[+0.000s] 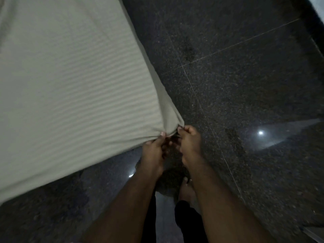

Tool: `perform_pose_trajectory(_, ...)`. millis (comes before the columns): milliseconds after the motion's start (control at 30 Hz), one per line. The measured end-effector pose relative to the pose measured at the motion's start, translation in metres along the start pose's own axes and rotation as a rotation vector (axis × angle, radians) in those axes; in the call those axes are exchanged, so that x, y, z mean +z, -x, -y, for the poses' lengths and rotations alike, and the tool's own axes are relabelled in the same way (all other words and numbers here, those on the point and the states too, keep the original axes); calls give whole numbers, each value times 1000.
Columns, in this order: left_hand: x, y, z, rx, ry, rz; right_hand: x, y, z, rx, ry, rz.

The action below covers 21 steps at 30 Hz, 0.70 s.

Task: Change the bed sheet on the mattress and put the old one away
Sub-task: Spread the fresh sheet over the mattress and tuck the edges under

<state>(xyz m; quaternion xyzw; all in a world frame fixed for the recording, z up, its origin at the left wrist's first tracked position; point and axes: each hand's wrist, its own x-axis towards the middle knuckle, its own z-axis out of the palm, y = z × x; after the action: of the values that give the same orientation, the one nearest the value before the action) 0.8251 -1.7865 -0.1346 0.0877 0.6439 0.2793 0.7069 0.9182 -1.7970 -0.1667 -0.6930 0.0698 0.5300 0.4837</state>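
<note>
My left hand [154, 149] and right hand [188, 142] both pinch the gathered corner of the striped bed sheet [70, 85], fingers curled tight on it. The sheet lies ahead and to the left over the mattress; the right hand is on the outer side, toward the dark granite floor [245, 76].

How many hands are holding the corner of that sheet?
2. The left hand grips the striped sheet at the corner's near side; the right hand pinches it just to the right, over the dark floor.
</note>
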Motion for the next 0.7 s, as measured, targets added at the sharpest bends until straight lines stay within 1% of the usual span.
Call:
perform_pose_trajectory(33,2,6,-8,96,-15,3,3,8,6,-124,11,13)
perform_pose_trajectory(100,8,11,-28,247,-31,3,9,14,23,-434,158,11)
perform_pose_trajectory(167,11,11,-47,260,-111,-5,15,12,46,-652,398,-1)
perform_pose_trajectory(200,9,12,-53,251,-209,-10,16,6,54,-711,548,-9)
perform_pose_trajectory(233,5,12,-56,263,-359,-22,16,-3,57,-734,721,-16)
perform_pose_trajectory(267,-4,9,-55,320,-570,-51,16,-11,58,-730,898,-16)
perform_pose_trajectory(300,-15,3,-50,421,-815,-97,16,-21,55,-701,1036,-8)
perform_pose_trajectory(333,-26,0,-45,548,-1038,-134,16,-27,53,-658,1111,4)
perform_pose_trajectory(367,-37,-2,-38,675,-1207,-137,15,-31,52,-613,1149,22)
perform_pose_trajectory(400,-45,-5,-33,790,-1348,-126,17,-33,52,-569,1166,41)
perform_pose_trajectory(467,-51,-10,-27,916,-1529,-118,21,-35,56,-522,1187,64)
perform_pose_trajectory(533,-48,-11,-29,933,-1608,-145,25,-32,58,-625,1233,52)
perform_pose_trajectory(600,-40,-10,-32,860,-1674,-177,26,-26,57,-734,1326,101)
perform_pose_trajectory(633,-34,-10,-35,788,-1719,-171,26,-25,57,-751,1460,170)
perform_pose_trajectory(700,-20,-16,-45,602,-1779,-141,31,-27,60,-726,1785,386)
